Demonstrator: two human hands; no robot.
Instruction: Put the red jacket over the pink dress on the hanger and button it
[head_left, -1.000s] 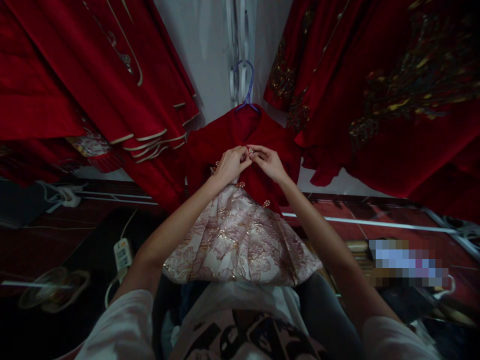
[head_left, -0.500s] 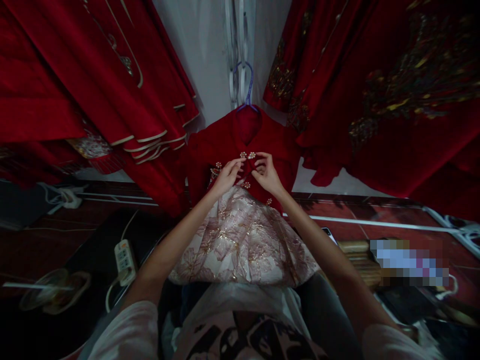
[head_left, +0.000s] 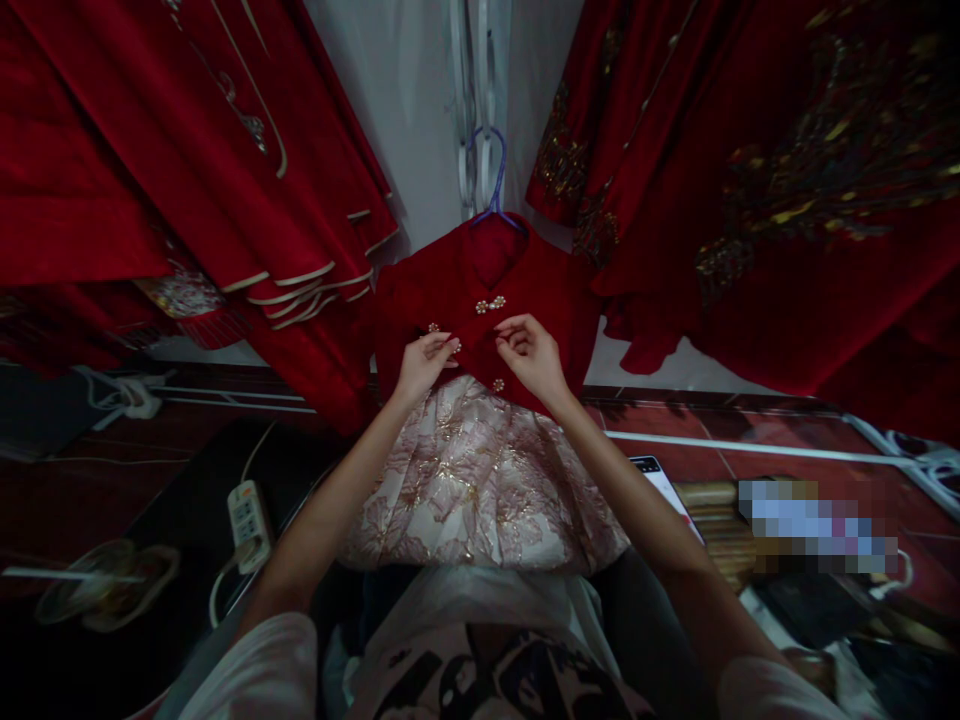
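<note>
A small red jacket point(head_left: 420, 265) hangs on a purple hanger point(head_left: 501, 165), above a pale pink floral skirt point(head_left: 480, 480) with gold threads. The upper flower-shaped clasp point(head_left: 491, 305) spans the jacket's front opening. Lower down, my left hand point(head_left: 426, 365) pinches one front edge beside a flower button point(head_left: 456, 347). My right hand point(head_left: 531, 352) is closed on the other front edge, fingertips together. Below it sits another flower button point(head_left: 499, 385). What exactly lies between the right fingertips is too small to make out.
Red embroidered garments hang at left point(head_left: 300, 200) and right point(head_left: 652, 220). A power strip point(head_left: 249, 525) and a plastic cup point(head_left: 75, 580) lie on the dark surface at left. At right are a phone point(head_left: 664, 495) and a white rack bar point(head_left: 750, 447).
Both hands have moved down from the upper clasp, the left one also outward. The clasp's two flowers now show uncovered and joined, and more of the phone is visible.
</note>
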